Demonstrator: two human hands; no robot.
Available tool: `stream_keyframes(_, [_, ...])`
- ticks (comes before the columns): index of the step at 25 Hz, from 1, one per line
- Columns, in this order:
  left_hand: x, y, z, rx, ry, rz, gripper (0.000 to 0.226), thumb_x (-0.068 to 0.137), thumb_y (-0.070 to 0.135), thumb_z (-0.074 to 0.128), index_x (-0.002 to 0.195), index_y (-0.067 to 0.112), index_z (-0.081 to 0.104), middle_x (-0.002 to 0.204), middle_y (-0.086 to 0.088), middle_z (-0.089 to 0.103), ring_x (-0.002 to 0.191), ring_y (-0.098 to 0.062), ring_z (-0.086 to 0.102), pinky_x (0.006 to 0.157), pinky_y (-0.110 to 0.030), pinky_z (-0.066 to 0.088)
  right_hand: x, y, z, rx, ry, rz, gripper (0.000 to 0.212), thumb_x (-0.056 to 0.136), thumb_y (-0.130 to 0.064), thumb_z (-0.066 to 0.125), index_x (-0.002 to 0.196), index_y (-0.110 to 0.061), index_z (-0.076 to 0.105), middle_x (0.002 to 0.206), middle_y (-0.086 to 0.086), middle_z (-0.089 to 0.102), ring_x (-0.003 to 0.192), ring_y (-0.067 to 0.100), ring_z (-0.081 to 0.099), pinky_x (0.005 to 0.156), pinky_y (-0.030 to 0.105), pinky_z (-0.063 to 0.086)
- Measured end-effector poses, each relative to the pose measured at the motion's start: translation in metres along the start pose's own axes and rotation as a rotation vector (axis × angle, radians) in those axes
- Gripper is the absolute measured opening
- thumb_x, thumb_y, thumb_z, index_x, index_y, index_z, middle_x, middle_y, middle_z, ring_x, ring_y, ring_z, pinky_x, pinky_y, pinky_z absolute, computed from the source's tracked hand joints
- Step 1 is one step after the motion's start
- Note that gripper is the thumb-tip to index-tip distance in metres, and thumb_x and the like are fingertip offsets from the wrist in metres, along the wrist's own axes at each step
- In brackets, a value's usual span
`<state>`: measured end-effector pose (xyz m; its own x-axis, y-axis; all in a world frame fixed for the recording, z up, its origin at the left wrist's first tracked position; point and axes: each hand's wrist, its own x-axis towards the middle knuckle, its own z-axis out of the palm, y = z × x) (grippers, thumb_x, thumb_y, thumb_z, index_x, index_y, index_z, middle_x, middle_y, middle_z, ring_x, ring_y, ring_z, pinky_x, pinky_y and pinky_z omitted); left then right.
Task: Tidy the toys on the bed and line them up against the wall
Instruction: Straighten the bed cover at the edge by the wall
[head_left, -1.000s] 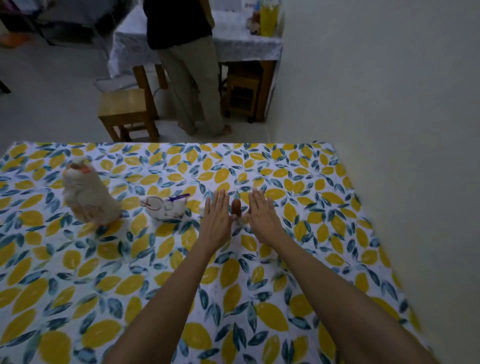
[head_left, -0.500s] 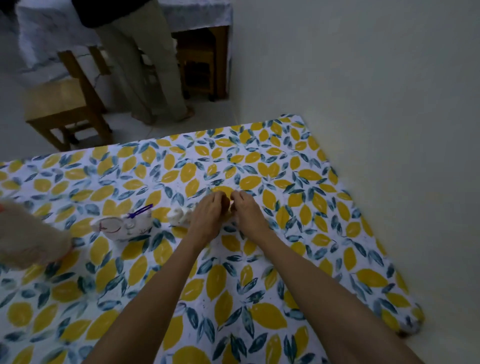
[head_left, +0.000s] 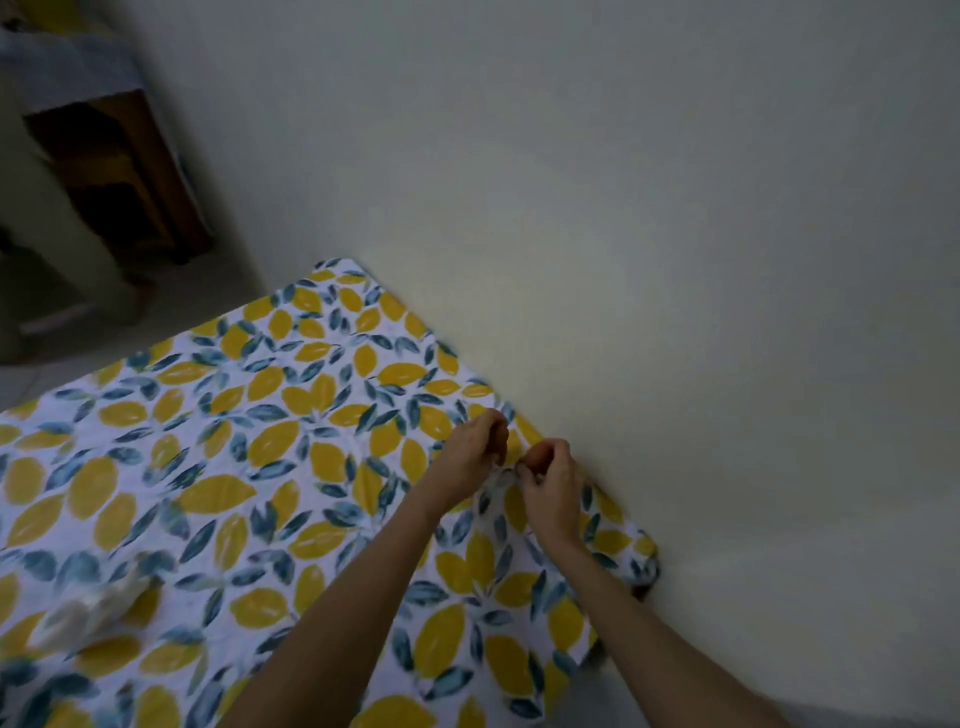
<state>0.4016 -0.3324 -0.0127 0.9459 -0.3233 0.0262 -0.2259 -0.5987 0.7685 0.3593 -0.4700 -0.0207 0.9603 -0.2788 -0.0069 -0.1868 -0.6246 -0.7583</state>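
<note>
1. Small reddish-brown toy (head_left: 537, 457), partly hidden, sits pinched in my right hand (head_left: 550, 486), just beside the pale wall (head_left: 675, 260) at the lemon-print bed's (head_left: 260, 467) edge.
2. My left hand (head_left: 475, 452) is curled shut close alongside; whether it touches the toy I cannot tell.
3. The wall lies to the right, nearest my right hand.
4. A blurred white soft toy (head_left: 88, 616) waits well apart, far left.

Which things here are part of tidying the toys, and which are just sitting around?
Part of the job:
- left hand and right hand, closed near the wall
- small brownish toy in the right hand
- blurry white toy on the bed

Just around:
- wooden table
- someone's leg
</note>
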Motion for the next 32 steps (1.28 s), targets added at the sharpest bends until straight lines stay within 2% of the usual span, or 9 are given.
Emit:
stream_keyframes(2, [0.014, 0.007, 0.012, 0.036, -0.015, 0.009, 0.03, 0.083, -0.005, 0.053, 0.111, 0.003, 0.05, 0.097, -0.023, 0.064, 0.083, -0.037, 0.058, 0.069, -0.047, 0.047, 0.004, 0.015, -0.008, -0.042, -0.001, 0.009, 0.023, 0.087, -0.015, 0.066, 0.104, -0.014, 0.052, 0.102, 0.011, 0.06, 0.092, 0.03, 0.056, 0.073, 0.039, 0.05])
stream_keyframes(5, [0.025, 0.006, 0.023, 0.082, -0.041, 0.056, 0.032, 0.081, -0.004, 0.056, 0.111, 0.005, 0.052, 0.094, -0.02, 0.066, 0.08, -0.034, 0.059, 0.065, -0.039, 0.045, 0.004, 0.022, -0.011, -0.158, 0.038, -0.034, 0.028, 0.087, -0.016, 0.065, 0.112, -0.012, 0.054, 0.104, 0.012, 0.065, 0.094, 0.031, 0.06, 0.074, 0.043, 0.054])
stream_keyframes(9, [0.033, 0.003, 0.025, 0.125, -0.07, 0.041, 0.034, 0.08, -0.002, 0.058, 0.111, 0.008, 0.052, 0.092, -0.018, 0.067, 0.079, -0.033, 0.061, 0.066, -0.044, 0.051, 0.004, 0.02, -0.006, -0.24, 0.046, -0.068, 0.032, 0.089, -0.015, 0.062, 0.119, -0.008, 0.054, 0.105, 0.014, 0.067, 0.095, 0.032, 0.063, 0.077, 0.044, 0.056])
stream_keyframes(16, [0.031, 0.002, 0.027, 0.139, -0.054, 0.01, 0.031, 0.075, -0.005, 0.056, 0.102, 0.009, 0.052, 0.082, -0.017, 0.066, 0.07, -0.033, 0.058, 0.061, -0.046, 0.05, 0.005, 0.022, -0.005, -0.244, 0.006, -0.088, 0.038, 0.089, -0.014, 0.062, 0.125, -0.005, 0.051, 0.113, 0.018, 0.065, 0.102, 0.035, 0.062, 0.083, 0.046, 0.056])
stream_keyframes(19, [0.03, 0.006, 0.025, 0.113, -0.048, -0.027, 0.03, 0.077, -0.005, 0.059, 0.105, 0.006, 0.054, 0.087, -0.021, 0.068, 0.075, -0.037, 0.061, 0.065, -0.048, 0.052, 0.006, 0.023, -0.004, -0.234, 0.001, -0.077, 0.037, 0.089, -0.014, 0.062, 0.124, -0.006, 0.052, 0.113, 0.017, 0.065, 0.103, 0.035, 0.062, 0.084, 0.046, 0.055])
stream_keyframes(23, [0.03, 0.003, 0.024, 0.07, -0.029, -0.122, 0.032, 0.081, 0.002, 0.064, 0.113, 0.002, 0.06, 0.104, -0.023, 0.071, 0.093, -0.035, 0.066, 0.079, -0.042, 0.055, 0.005, 0.024, -0.005, -0.189, -0.012, -0.052, 0.035, 0.09, -0.017, 0.063, 0.123, -0.008, 0.051, 0.111, 0.016, 0.065, 0.102, 0.034, 0.06, 0.081, 0.045, 0.055])
stream_keyframes(28, [0.032, 0.002, 0.024, 0.05, -0.035, -0.173, 0.027, 0.079, 0.003, 0.068, 0.105, 0.002, 0.065, 0.101, -0.02, 0.073, 0.093, -0.032, 0.068, 0.077, -0.033, 0.051, 0.008, 0.027, -0.006, -0.163, -0.051, -0.038, 0.037, 0.091, -0.018, 0.062, 0.125, -0.01, 0.049, 0.113, 0.015, 0.063, 0.104, 0.034, 0.059, 0.082, 0.046, 0.054])
stream_keyframes(32, [0.03, 0.007, 0.02, 0.102, -0.065, -0.145, 0.033, 0.082, 0.006, 0.067, 0.114, 0.002, 0.063, 0.112, -0.021, 0.07, 0.104, -0.035, 0.065, 0.081, -0.032, 0.047, 0.005, 0.023, -0.01, -0.191, -0.091, -0.032, 0.048, 0.092, -0.025, 0.061, 0.133, -0.008, 0.043, 0.124, 0.017, 0.058, 0.112, 0.034, 0.056, 0.086, 0.042, 0.05])
